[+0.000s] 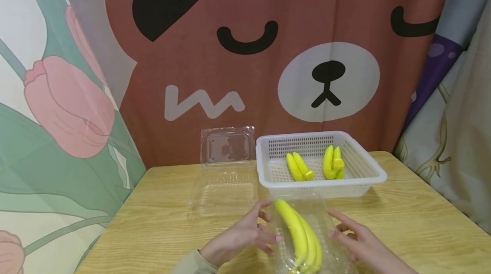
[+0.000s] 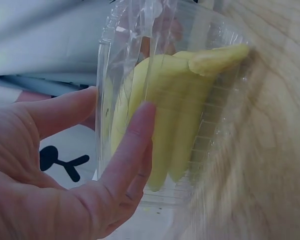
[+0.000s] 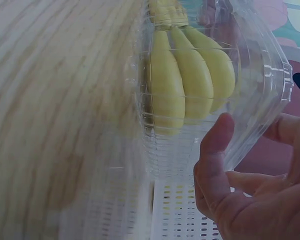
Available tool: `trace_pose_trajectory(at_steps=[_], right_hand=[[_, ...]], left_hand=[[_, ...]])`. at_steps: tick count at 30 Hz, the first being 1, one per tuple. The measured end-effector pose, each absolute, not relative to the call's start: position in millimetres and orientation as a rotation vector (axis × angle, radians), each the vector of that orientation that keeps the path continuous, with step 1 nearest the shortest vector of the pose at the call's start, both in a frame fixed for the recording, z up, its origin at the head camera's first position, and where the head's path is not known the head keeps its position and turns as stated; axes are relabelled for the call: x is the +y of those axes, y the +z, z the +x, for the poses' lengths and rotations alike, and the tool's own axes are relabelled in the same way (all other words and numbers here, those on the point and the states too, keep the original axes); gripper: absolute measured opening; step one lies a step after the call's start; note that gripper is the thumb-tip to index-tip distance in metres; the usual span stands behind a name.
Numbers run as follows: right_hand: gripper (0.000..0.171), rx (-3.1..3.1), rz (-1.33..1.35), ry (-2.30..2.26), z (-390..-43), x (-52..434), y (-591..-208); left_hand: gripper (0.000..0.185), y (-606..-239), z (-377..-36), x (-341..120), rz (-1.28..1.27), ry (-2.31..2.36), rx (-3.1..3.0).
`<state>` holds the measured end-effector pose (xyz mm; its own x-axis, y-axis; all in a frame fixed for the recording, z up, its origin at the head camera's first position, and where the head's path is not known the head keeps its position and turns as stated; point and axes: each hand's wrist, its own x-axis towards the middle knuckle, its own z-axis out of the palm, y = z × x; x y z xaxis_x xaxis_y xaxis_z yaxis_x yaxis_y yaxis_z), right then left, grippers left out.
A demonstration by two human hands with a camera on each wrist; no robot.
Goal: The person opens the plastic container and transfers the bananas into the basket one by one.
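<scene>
Evidently the closing step is in hand: the left hand (image 1: pixel 239 236) and right hand (image 1: pixel 360 240) flank the clear clamshell box (image 1: pixel 307 240) on the table (image 1: pixel 414 223), straight fingers touching its sides over the banana bunch (image 1: pixel 301 237) inside. Next likely calls for pressing the lid's edges shut evenly.

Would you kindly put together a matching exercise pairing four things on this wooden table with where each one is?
Things:
1. bunch of three yellow bananas
2. two small yellow banana bunches
3. empty clear plastic clamshell box
4. white perforated plastic basket

Places:
A. lying open, left of the basket
B. inside the clear plastic container between the left hand and right hand
C. at the far side of the table, behind the hands
D. lying in the basket

Pairs: 1-B, 2-D, 3-A, 4-C
</scene>
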<state>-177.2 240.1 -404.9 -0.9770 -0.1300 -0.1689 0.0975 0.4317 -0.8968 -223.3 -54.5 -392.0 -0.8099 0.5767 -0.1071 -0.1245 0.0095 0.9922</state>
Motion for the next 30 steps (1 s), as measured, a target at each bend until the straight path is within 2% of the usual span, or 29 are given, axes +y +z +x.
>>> trace_pose_trajectory(at_steps=[11,18,21,25,30], right_hand=[[0.070,2.426,-0.080,-1.562,-175,243,-407],[0.070,2.543,-0.046,-1.441,-170,249,-393],[0.069,2.818,-0.221,-1.216,-160,244,-394],[0.071,3.146,-0.640,-0.880,-147,232,-410],[0.101,3.392,-1.093,-0.505,-144,222,-431]], left_hand=[[0.086,-394,-225,-59,0.461,1.789,1.853],[0.069,-398,-227,-65,0.514,1.701,1.966],[0.070,-398,-227,-71,0.566,1.641,2.016],[0.086,-397,-229,-79,0.694,1.448,2.150],[0.102,-399,-235,-83,0.866,1.187,2.267]])
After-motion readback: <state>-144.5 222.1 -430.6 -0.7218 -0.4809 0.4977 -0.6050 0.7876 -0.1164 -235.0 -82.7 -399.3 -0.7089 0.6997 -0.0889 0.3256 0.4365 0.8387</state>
